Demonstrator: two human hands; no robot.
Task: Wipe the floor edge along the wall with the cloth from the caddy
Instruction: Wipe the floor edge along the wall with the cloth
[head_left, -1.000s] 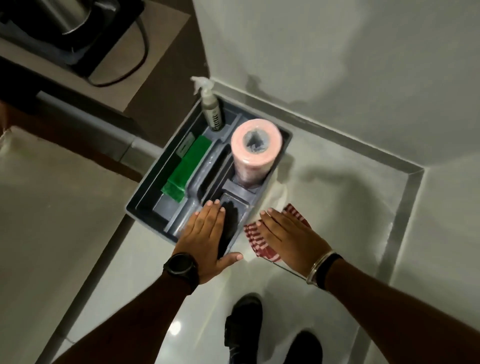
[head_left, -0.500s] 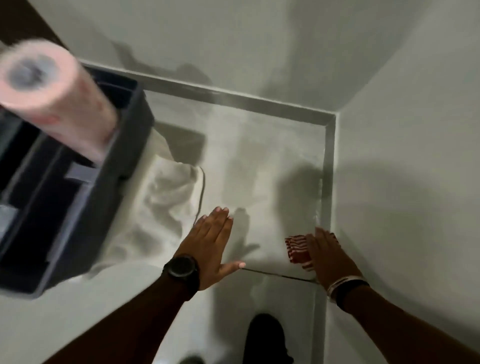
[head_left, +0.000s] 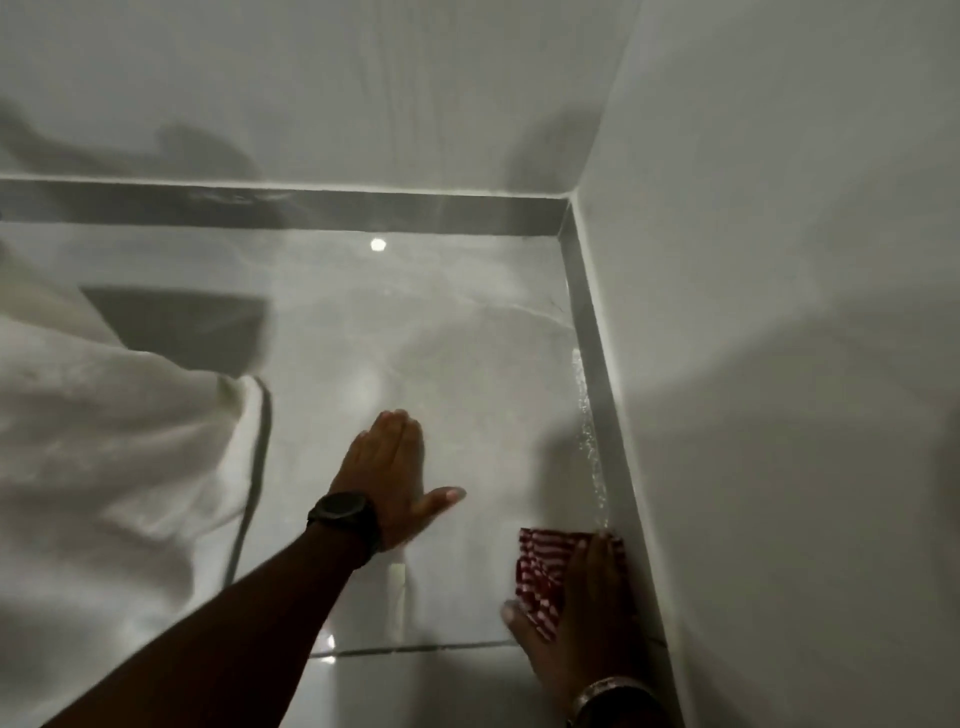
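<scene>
A red-and-white striped cloth lies flat on the glossy floor tile, pushed up against the grey skirting strip of the right wall. My right hand presses down on the cloth, fingers over it and touching the wall base. My left hand rests flat on the tile to the left, fingers together, thumb out, holding nothing. A wet streak runs along the floor edge ahead of the cloth. The caddy is out of view.
A crumpled white fabric fills the left side, with a dark shape behind it. The back wall's grey skirting meets the right wall at a corner. A tile joint crosses the floor below my hands.
The view swung right, leaving the caddy behind. My right hand slid the striped cloth over against the right wall's floor edge. My left hand stayed flat on the tile.
</scene>
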